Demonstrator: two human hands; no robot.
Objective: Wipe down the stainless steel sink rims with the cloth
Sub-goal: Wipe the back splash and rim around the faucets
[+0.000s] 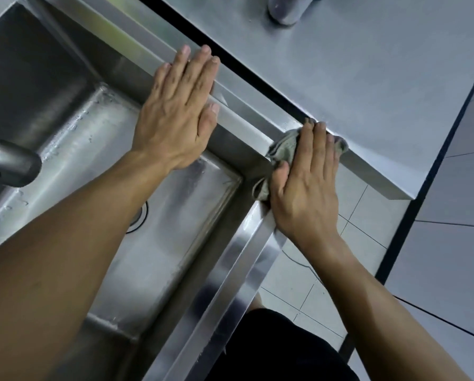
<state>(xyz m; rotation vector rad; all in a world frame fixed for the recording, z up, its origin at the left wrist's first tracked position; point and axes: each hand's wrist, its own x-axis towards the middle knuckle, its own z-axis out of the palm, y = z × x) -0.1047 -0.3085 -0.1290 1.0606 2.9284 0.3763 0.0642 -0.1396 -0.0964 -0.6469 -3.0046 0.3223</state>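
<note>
Head view, looking down on a stainless steel sink basin [159, 237] and its flat, brushed steel rims [238, 259]. The right hand [307, 185] lies flat on a crumpled grey-green cloth [284, 148], its fingers [319, 138] straight and close together, pressing the cloth onto the rim corner where the far rim meets the near rim. The cloth shows beyond the fingertips, to the left of the fingers, and beside the thumb; the rest is hidden under the palm. The left hand [181, 105] is spread open, fingers extended and holding nothing, its palm over the basin's inner wall and its fingertips resting on the far rim, well to the left of the cloth. Just beyond the right fingertips, across a narrow dark gap, lies a grey matt steel desk [367, 78]; a blurred cylindrical metal object [284, 9] stands on it at the top edge. Below the left forearm a round drain [138, 218] is partly visible. A grey tap spout [10, 163] projects over the basin at far left. White tiled floor [348, 243] appears under the right wrist.
</note>
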